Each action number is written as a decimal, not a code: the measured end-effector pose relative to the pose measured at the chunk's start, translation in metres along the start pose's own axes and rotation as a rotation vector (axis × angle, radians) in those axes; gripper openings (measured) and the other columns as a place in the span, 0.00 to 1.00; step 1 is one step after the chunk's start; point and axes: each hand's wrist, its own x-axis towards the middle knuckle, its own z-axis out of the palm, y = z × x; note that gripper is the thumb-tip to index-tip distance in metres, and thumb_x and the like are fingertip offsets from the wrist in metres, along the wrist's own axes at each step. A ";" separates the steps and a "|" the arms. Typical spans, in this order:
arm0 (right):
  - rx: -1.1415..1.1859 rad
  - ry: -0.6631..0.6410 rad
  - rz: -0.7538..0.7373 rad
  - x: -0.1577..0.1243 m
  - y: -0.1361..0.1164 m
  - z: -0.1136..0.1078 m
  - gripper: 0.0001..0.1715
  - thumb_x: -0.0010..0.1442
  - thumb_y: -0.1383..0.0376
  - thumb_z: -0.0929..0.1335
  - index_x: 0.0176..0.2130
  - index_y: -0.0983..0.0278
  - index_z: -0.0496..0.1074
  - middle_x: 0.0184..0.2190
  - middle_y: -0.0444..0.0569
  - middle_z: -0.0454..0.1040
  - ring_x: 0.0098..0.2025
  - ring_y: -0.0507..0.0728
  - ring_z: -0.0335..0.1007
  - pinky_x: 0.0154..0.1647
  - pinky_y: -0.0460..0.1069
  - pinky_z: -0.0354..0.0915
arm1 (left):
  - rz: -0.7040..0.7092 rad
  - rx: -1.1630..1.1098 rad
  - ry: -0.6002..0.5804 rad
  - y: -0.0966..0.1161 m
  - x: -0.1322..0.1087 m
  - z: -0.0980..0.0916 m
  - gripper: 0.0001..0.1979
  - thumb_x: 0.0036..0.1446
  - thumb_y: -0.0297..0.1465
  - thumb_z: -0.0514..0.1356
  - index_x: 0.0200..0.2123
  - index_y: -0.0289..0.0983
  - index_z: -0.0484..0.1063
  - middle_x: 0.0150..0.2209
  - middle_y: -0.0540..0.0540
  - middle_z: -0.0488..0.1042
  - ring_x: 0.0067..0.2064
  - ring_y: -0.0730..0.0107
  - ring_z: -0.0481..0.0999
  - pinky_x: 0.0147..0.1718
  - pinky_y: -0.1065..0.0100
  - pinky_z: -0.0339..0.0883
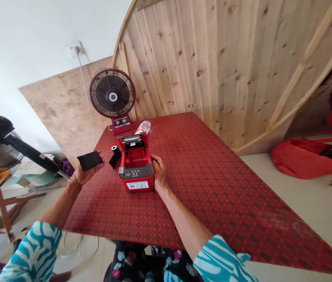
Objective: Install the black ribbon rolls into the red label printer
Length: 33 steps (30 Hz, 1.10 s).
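Note:
A small red and dark grey label printer (136, 185) stands on the table with its lid raised, its inner bay showing. My right hand (160, 172) is closed against the printer's right side, fingers curled round its edge. To the left, my left hand (81, 175) is raised near the table's left edge. It holds a flat black rectangular piece (90, 161), which hides part of the fingers. Between that hand and the printer lies a small roll (115, 150) with a white core, its black strip (114, 159) partly unrolled on the tabletop.
A clear plastic bottle (144, 126) lies behind the printer. A dark red fan (112, 96) stands at the table's far left corner, its cord running up to a wall socket (75, 49). The patterned red table (213, 196) stretches right. Another fan (4, 145) stands left.

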 end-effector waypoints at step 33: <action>-0.078 0.029 -0.001 0.000 -0.009 0.005 0.18 0.54 0.61 0.60 0.40 0.60 0.74 0.43 0.48 0.75 0.49 0.57 0.67 0.56 0.54 0.60 | 0.110 2.000 -0.431 0.034 0.040 0.176 0.20 0.57 0.27 0.56 0.53 0.43 0.72 0.50 0.42 0.77 0.51 0.56 0.76 0.45 0.64 0.68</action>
